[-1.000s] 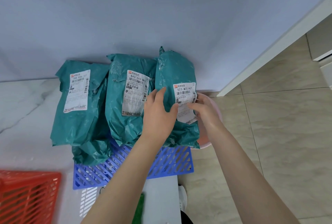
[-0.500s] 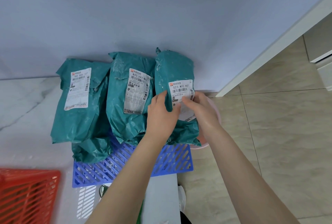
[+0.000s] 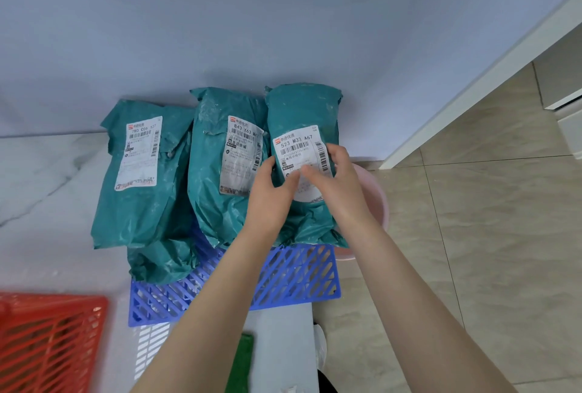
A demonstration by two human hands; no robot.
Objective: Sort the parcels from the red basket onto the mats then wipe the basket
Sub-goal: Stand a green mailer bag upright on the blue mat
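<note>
Three teal parcels with white labels lean against the wall on a blue lattice mat (image 3: 296, 276): a left parcel (image 3: 138, 191), a middle parcel (image 3: 217, 203) and a right parcel (image 3: 302, 109). Another teal parcel (image 3: 157, 260) lies partly under the left one. My left hand (image 3: 271, 194) grips the right parcel's left edge, thumb on its label. My right hand (image 3: 337, 178) holds the same parcel from the right, fingers curled over the label. The red basket (image 3: 47, 342) sits at the bottom left, its inside mostly out of view.
A pink basin (image 3: 378, 203) stands on the tiled floor just right of the mat, partly behind my right arm. A white lattice mat (image 3: 151, 342) shows below the blue one. A green object (image 3: 242, 358) lies at the bottom centre. The wall is close behind the parcels.
My right hand slid from the right parcel's side onto its label, toward my left hand. The parcel now stands a little more upright.
</note>
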